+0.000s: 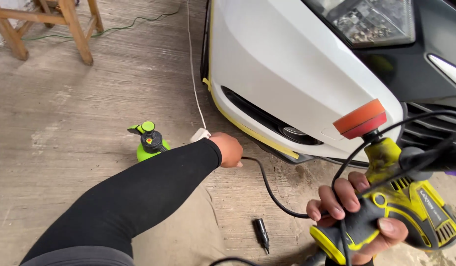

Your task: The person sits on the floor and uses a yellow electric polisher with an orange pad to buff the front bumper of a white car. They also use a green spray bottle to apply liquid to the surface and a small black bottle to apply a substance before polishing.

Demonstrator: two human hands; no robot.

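While the right hand (358, 216) grips a yellow polisher (395, 197) near the bumper (287, 64), the left hand (229, 149) pinches its black cord (272, 189) beside a white plug (200, 134) and green sprayer (149, 143).

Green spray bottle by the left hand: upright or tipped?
Upright. The green spray bottle stands on the concrete floor, pump head on top, just beyond the left hand.

A small dark rectangular label (431, 203) sits on the yellow polisher's (400, 207) side.
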